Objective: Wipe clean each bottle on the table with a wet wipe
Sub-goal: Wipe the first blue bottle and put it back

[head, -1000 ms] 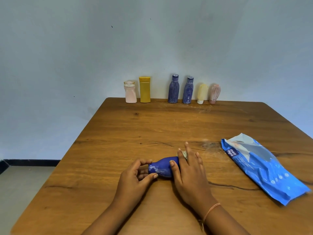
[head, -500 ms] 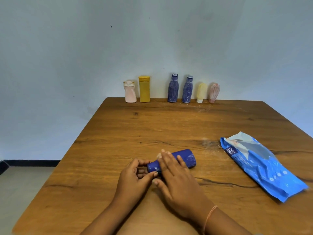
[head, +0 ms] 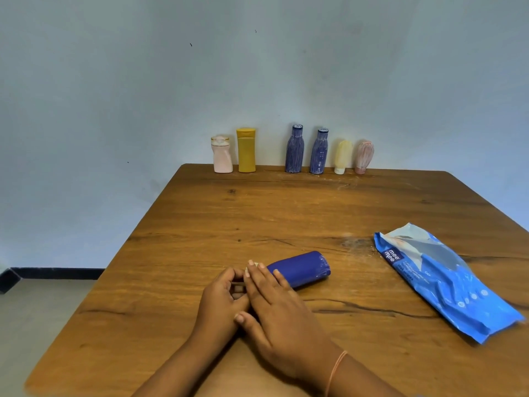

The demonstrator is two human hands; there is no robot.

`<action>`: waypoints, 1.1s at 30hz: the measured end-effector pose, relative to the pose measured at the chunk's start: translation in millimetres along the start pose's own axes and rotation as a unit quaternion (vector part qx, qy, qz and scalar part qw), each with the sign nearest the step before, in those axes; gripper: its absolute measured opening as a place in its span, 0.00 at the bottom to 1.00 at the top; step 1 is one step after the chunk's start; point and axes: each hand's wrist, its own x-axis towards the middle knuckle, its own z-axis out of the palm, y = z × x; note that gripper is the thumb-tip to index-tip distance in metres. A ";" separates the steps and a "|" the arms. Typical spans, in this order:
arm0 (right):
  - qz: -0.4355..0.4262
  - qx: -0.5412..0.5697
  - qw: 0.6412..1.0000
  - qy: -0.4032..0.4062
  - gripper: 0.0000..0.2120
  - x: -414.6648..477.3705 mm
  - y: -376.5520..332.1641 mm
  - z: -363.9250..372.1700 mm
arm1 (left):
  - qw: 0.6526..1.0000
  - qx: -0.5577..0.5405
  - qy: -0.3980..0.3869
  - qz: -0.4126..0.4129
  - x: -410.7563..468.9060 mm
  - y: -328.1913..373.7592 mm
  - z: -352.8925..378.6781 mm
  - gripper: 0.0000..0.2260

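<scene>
**Mia:** What is the left hand [head: 226, 293] doing?

**Sam:** Its fingers curl round the thin end of the blue bottle [head: 300, 267] and hold it tight. That end is mostly hidden, so I only think it is the cap.

**Mia:** And the right hand [head: 274, 305]?

**Sam:** Its fingers lie flat. They press the wet wipe [head: 254, 265] down on the bottle, right beside the left hand. Only a small white bit of the wipe peeks out.

**Mia:** Where is the bottle?

**Sam:** It lies on its side on the table [head: 200, 224], at the near end, close to the person.

**Mia:** What has changed?

**Sam:** A moment ago the right hand covered the bottle's right end. It has slid left. Now the fat blue part is bare.

**Mia:** So what does that mean?

**Sam:** This bottle looks nearly done, with just the thin end left to rub. The row of bottles [head: 294, 149] at the far edge looks streaky and is not wiped yet. The pack of wipes [head: 446, 279] lies off to the right.
</scene>
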 end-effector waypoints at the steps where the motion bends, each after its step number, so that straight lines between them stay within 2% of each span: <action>1: -0.003 -0.030 1.000 -0.001 0.35 -1.7 6.3 0.5 | 1.000 -0.009 -0.001 -0.008 0.6 -0.6 0.3 0.08; 3: 0.010 -0.066 0.998 0.012 0.33 -5.5 20.2 -4.0 | 1.000 -0.018 0.004 -0.020 1.6 -2.4 2.0 0.10; 7: 0.112 -0.022 0.994 0.000 0.46 -7.1 57.5 -24.0 | 0.999 -0.019 0.016 -0.021 2.9 -4.6 3.6 0.13; 10: 0.143 0.012 0.990 -0.001 0.52 -6.4 58.7 -28.9 | 0.999 -0.016 0.017 -0.024 3.6 -5.6 2.9 0.12; 12: 0.114 0.039 0.993 -0.011 0.50 -7.4 40.3 -26.3 | 0.999 -0.025 0.015 -0.025 3.6 -4.6 2.5 0.11; 17: 0.000 0.072 0.996 -0.050 0.38 -4.6 -5.1 -16.1 | 1.000 -0.014 0.013 -0.006 1.7 0.1 1.8 0.10; 21: -0.051 -0.034 0.998 -0.028 0.34 -5.8 13.5 -12.8 | 1.000 -0.011 0.013 -0.004 0.9 -0.3 1.0 0.09; 24: -0.016 -0.067 0.998 -0.013 0.37 -6.9 34.9 -21.4 | 0.999 -0.031 0.012 -0.018 3.2 -1.7 2.2 0.10; 28: 0.077 -0.013 0.997 -0.019 0.45 -5.4 50.6 -34.2 | 0.999 -0.025 0.017 -0.027 5.5 -6.0 2.2 0.12; 31: 0.043 0.038 0.998 -0.041 0.45 -5.3 29.3 -28.1 | 0.999 -0.033 0.011 -0.027 4.5 -6.9 1.6 0.12; 33: -0.001 0.059 0.996 -0.066 0.41 -5.9 9.6 -20.7 | 1.000 -0.024 0.008 -0.013 4.2 -7.6 1.0 0.11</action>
